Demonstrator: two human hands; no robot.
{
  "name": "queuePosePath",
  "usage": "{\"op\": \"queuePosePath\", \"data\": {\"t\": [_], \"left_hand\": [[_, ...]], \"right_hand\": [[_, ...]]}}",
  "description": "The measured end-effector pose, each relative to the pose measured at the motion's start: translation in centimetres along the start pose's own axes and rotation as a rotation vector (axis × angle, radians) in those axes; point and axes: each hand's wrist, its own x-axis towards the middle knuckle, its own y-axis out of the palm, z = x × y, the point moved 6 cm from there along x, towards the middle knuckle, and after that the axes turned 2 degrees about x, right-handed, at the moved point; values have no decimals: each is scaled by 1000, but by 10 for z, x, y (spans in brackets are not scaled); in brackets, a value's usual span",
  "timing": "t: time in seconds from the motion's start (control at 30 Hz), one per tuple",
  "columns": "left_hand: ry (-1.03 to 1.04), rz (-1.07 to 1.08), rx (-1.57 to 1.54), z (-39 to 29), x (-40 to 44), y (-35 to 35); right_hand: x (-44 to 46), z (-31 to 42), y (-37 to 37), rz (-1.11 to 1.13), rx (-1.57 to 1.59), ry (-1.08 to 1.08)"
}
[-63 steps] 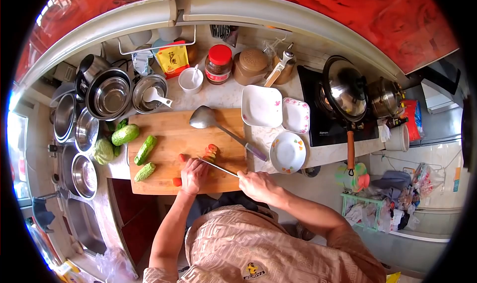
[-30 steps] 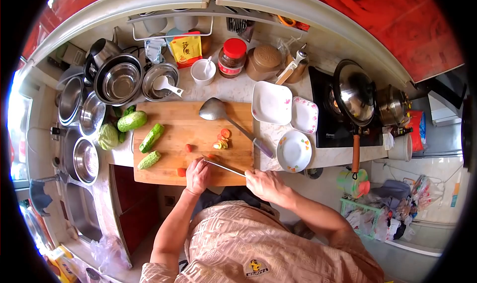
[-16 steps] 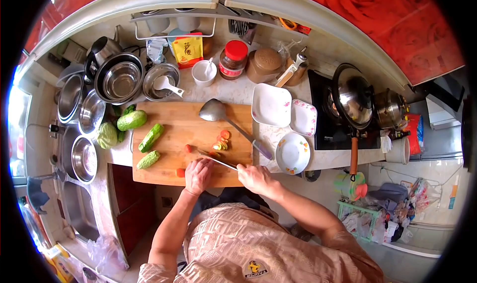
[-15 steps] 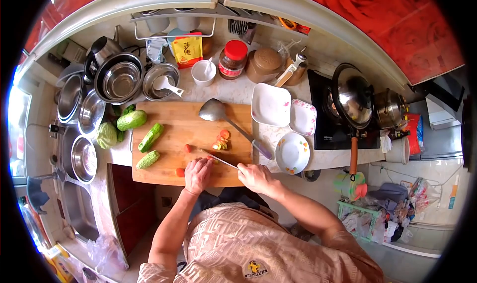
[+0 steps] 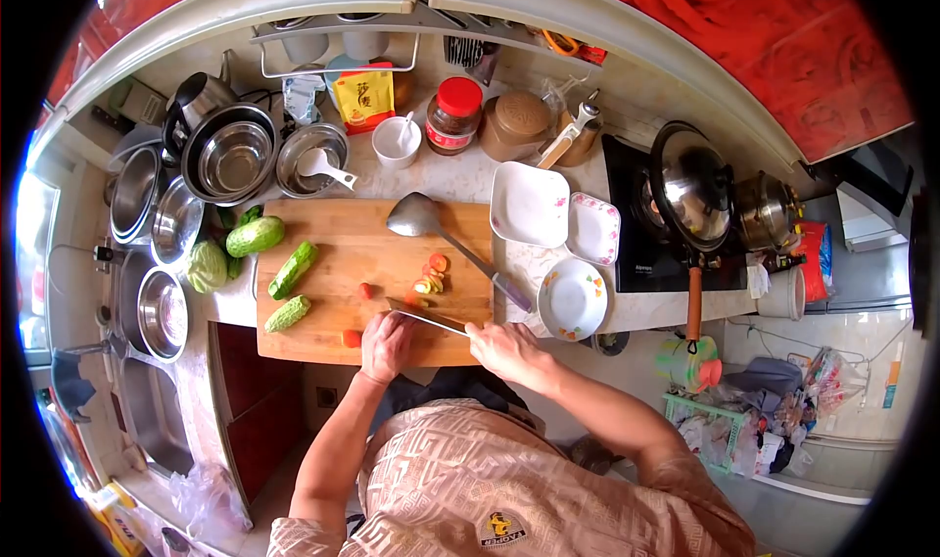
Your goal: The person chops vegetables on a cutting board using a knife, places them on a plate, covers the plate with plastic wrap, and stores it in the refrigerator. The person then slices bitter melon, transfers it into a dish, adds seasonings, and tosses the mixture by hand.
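My right hand [image 5: 509, 349] grips a kitchen knife [image 5: 431, 318], its blade angled over the wooden cutting board [image 5: 343, 226]. Closed and curled, my left hand [image 5: 385, 346] presses down beside the blade. The carrot under its fingers is mostly hidden now; a bit of orange showed there a moment earlier. Carrot chunks lie to the left, one small [image 5: 366, 291] and one larger [image 5: 351, 339]. Beyond the blade is a little pile of orange and pale yellow-green slices [image 5: 429, 281]. Two peeled green cucumber pieces [image 5: 293, 270] rest on the board's left side.
A spatula [image 5: 415, 216] lies across the board's right side. White dishes [image 5: 529, 203] stand right of it, before the stove with a lidded wok [image 5: 691, 190]. A cabbage [image 5: 208, 266], steel bowls [image 5: 232, 159] and a sink [image 5: 157, 415] are at left. A red-lidded jar [image 5: 454, 121] stands behind.
The blade has turned so that more of its flat face shows. The orange bit by my left fingertips is now out of sight. The whole view has shifted slightly.
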Motion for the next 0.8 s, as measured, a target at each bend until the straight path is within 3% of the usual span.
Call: {"op": "queuePosePath", "data": {"t": [0.33,0.43,0.47,0.57,0.8], "left_hand": [[22,-12,26,-3,-1,-2],[6,7,12,0,-4,-4],[19,42,23,3,-8,-1],[38,54,30,2,-7,1],[51,44,56,-4,-7,-2]], "right_hand": [[-8,-2,5,-42,45,70],[-20,15,-9,-94,-28,-48],[-22,6,1,-9,41,29],[-22,4,-1,24,-38,-1],[0,-1,16,-39,37,-52]]}}
